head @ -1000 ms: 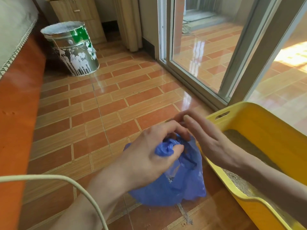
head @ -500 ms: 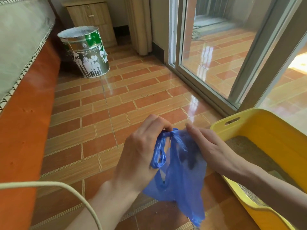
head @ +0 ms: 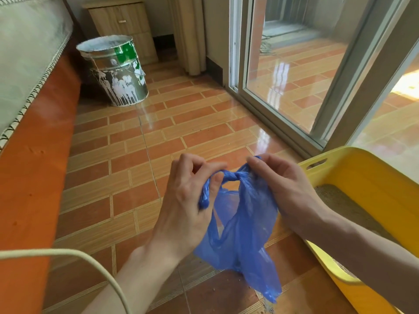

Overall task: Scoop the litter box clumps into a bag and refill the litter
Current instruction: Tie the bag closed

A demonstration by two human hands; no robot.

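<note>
You pinch the blue bag [head: 242, 225] handles at frame centre, left hand [head: 188, 200] and right hand [head: 283, 189] each gripping one to knot it shut, beside the yellow litter box [head: 371, 177] lower right.

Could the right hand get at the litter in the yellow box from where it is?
Probably yes: the litter lies uncovered just beside the right hand, nothing between. But that hand is gripping the blue bag.

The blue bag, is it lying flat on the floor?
No, both hands, left hand and right hand, hold the blue bag up by its knotted handles.
</note>
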